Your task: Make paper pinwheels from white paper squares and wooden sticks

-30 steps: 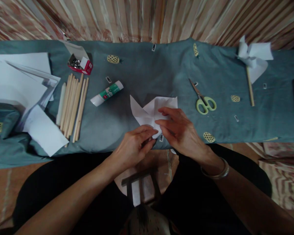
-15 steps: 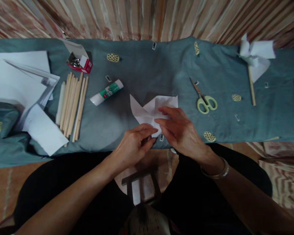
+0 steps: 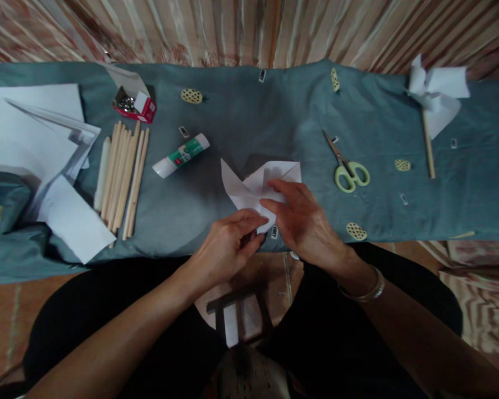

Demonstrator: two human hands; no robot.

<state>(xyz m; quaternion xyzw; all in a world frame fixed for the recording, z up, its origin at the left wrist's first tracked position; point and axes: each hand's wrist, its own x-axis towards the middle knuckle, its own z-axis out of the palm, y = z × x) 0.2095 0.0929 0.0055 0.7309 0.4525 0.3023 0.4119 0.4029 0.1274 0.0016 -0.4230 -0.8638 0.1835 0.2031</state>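
Observation:
A white paper pinwheel (image 3: 251,185), partly folded, lies near the table's front edge with pointed flaps standing up from it. My left hand (image 3: 230,238) is closed, its thumb and fingers pinching the paper's near corner. Over the right part of the paper, my right hand (image 3: 303,221) has its fingers stretched and apart, the fingertips touching the paper around its middle. That hand covers part of the right flaps. To the right lie scissors (image 3: 349,170) with light green handles, blades slightly apart. A glue stick (image 3: 181,155) rests on its side to the left.
Several wooden sticks (image 3: 122,177) lie left of the glue stick, below an open red box (image 3: 137,108) of small metal pieces. White paper sheets (image 3: 37,122) cover the far left. A paper pinwheel on a stick (image 3: 434,100) lies at the back right. Green cloth (image 3: 241,111) covers the table.
My right hand's fingertips have shifted slightly left over the paper. My left hand keeps its pinch in almost the same place. The other things stay where they were.

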